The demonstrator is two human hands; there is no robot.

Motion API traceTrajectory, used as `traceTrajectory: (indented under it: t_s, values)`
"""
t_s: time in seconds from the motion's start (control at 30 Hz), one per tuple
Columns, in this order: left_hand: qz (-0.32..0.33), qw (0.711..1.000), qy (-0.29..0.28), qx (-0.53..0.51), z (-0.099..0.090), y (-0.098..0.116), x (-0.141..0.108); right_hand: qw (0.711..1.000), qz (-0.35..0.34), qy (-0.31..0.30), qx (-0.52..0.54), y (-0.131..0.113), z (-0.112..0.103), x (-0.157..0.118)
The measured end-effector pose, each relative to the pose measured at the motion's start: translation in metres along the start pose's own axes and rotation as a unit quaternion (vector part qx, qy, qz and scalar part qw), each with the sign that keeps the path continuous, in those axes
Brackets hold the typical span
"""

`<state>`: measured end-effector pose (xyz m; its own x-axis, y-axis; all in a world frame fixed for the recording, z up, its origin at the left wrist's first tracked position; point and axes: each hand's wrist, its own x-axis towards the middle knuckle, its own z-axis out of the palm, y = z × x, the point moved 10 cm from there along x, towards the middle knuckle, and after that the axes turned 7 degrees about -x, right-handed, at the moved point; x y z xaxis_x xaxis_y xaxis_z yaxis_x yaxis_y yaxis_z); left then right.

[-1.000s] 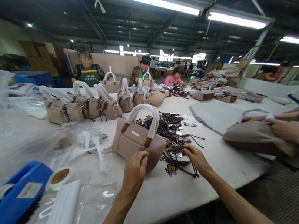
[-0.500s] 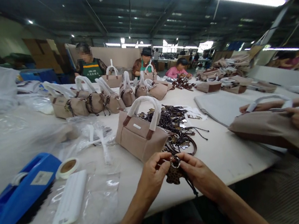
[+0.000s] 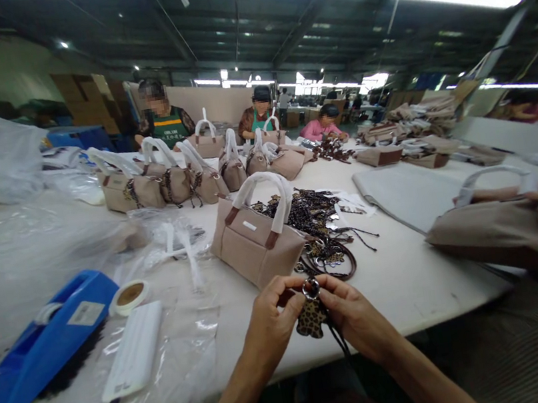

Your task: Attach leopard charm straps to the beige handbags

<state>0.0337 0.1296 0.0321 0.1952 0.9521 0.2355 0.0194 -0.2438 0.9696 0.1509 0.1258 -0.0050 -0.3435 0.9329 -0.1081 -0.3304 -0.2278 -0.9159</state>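
Between my two hands is a leopard-print charm (image 3: pixel 311 318) with a silver ring at its top and dark cords hanging down. My left hand (image 3: pixel 276 315) pinches the ring from the left. On the other side, the fingers of my right hand (image 3: pixel 354 306) close on the same ring. Just beyond them a beige handbag (image 3: pixel 257 240) with wrapped white handles and brown leather tabs stands on the white table (image 3: pixel 412 281). Behind and right of that bag lies a heap of similar charms (image 3: pixel 319 214) with black braided cords, beside a coiled brown strap (image 3: pixel 344 264).
At the left are a blue tape dispenser (image 3: pixel 43 350), a tape roll (image 3: pixel 130 296), a white power strip (image 3: pixel 134 349) and clear plastic. Finished-looking bags (image 3: pixel 170 182) line the back. At the right, a person's hands hold another bag (image 3: pixel 500 227). People sit opposite.
The charm has turned so its leopard-print face shows more fully below the ring. My hands keep hold of it. The person's bag at right has shifted slightly right, and the whole view has moved a little.
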Motion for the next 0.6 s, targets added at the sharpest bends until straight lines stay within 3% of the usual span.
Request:
traceTrajectory:
  t_s: [0.3, 0.5, 0.6]
  values:
    - [0.028, 0.998, 0.040, 0.048, 0.000, 0.010, -0.008, 1.000, -0.017, 0.000, 0.000, -0.003, 0.005, -0.001]
    - [-0.001, 0.996, 0.084, -0.015, -0.014, 0.003, -0.005, 0.996, -0.043, 0.004, -0.076, -0.002, -0.001, 0.003]
    - [-0.011, 0.992, 0.097, -0.075, -0.018, -0.013, -0.004, 0.984, -0.082, 0.017, -0.160, -0.008, -0.006, 0.003]
